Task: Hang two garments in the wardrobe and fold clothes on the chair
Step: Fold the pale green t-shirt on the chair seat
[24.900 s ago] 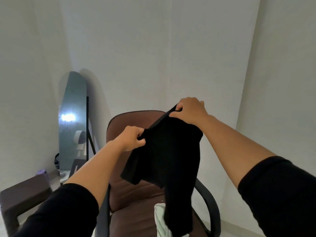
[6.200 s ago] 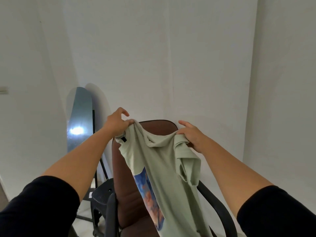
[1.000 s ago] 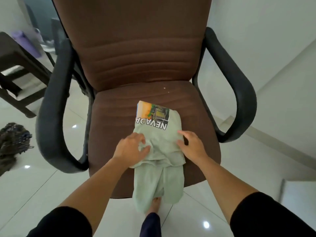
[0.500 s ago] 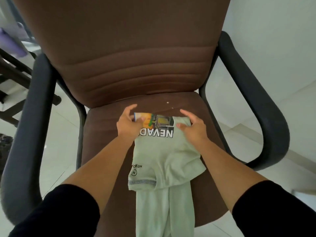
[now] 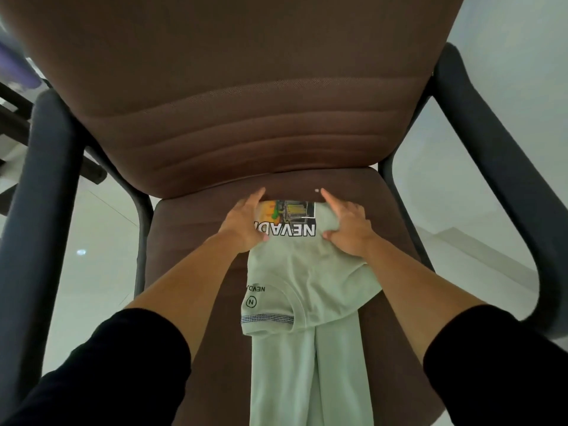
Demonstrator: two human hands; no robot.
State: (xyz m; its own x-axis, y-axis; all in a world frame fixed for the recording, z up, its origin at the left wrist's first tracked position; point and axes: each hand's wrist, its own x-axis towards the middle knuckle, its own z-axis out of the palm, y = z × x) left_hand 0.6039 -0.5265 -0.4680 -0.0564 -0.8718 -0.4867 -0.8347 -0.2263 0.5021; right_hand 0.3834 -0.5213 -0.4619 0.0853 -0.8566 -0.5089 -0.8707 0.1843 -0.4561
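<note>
A pale green T-shirt [image 5: 302,272] with a "NEVADA" print lies folded into a narrow strip on the seat of a brown office chair [image 5: 196,235]. Its lower part hangs over the seat's front edge. My left hand [image 5: 244,224] rests flat on the shirt's far left corner, fingers stretched toward the backrest. My right hand [image 5: 347,229] presses flat on the far right corner, fingers apart. Neither hand grips the cloth.
Black armrests stand at the left [image 5: 40,186] and right [image 5: 498,167] of the seat. The brown backrest [image 5: 246,87] rises close ahead. Glossy white floor tiles [image 5: 101,241] show on both sides, with a dark furniture frame [image 5: 12,124] at far left.
Both hands slid from the shirt's middle up to its far end near the backrest. The view has moved in closer over the seat.
</note>
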